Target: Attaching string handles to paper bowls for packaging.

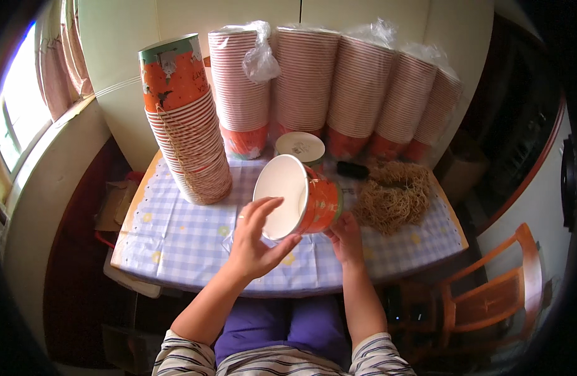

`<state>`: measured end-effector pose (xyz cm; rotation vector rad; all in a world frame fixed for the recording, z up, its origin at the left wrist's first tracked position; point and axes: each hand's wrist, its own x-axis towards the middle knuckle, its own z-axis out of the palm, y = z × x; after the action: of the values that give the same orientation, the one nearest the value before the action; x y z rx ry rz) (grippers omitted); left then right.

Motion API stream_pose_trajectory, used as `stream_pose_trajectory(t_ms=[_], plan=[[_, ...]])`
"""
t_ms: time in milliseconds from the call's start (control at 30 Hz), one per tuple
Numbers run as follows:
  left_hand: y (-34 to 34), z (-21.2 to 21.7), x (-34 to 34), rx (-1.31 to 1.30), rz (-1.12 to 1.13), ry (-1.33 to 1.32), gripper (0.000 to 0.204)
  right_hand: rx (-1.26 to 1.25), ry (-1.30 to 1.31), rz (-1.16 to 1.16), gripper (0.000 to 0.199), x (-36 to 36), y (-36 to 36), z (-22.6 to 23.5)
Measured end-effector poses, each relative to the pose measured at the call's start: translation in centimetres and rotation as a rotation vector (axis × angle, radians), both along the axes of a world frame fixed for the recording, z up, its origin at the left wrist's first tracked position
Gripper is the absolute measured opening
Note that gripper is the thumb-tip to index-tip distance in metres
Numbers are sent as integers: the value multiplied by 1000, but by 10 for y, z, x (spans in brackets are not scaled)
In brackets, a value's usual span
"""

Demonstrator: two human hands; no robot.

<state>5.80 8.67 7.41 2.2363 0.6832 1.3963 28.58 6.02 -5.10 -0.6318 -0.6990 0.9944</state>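
Note:
An orange paper cup (301, 197) with a white inside lies on its side in the air over the table, its mouth turned toward me. My right hand (346, 238) grips it from below at its base end. My left hand (256, 241) touches the cup's rim, thumb under the lip and fingers spread over the mouth. Just behind the cup, a second cup (299, 146) stands on the table with its white round end up.
A tall leaning stack of nested cups (188, 138) stands at the left of the checked tablecloth (175, 232). Several plastic-wrapped stacks (338, 81) line the wall behind. A tangle of tan string (393, 195) and a small black object (352, 169) lie at right. A wooden chair (489, 288) stands at lower right.

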Motion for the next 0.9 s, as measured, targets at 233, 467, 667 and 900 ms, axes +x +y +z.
stream_pose_trajectory(t_ms=[233,467,667,900], plan=[[11,-15,3,-143,-17,-170,24,12,119,82,27,18,0,-16],[38,-37,-8,-231,-69,-345,23,87,398,262,37,19,-4,-9],[39,3,-14,-13,-116,-87,29,-71,512,332,42,23,-2,-21],[46,19,-22,2,-334,246,13,-182,385,374,42,17,-2,-15]])
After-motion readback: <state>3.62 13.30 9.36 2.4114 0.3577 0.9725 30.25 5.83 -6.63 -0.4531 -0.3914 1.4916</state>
